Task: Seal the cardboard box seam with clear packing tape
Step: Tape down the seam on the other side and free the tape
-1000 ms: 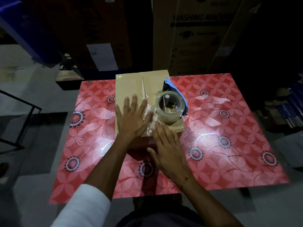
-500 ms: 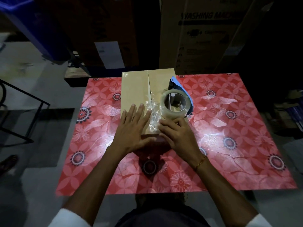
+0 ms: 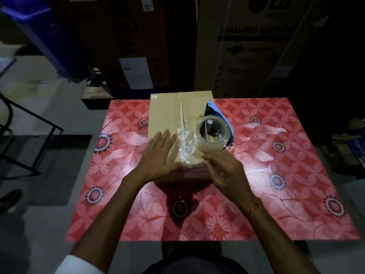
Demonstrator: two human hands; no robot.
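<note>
Since a second ago our right hand (image 3: pixel 225 171) has come up from the box's near edge to the tape roll (image 3: pixel 212 136), fingers curled at its near side; whether they grip it we cannot tell. Our left hand (image 3: pixel 158 155) stays spread flat on the cardboard box (image 3: pixel 166 113), just left of the seam (image 3: pixel 181 107). The box sits mid-bench (image 3: pixel 276 194), its seam running straight away from us, crumpled tape (image 3: pixel 184 143) at its near end. The right hand is nearer the roll
</note>
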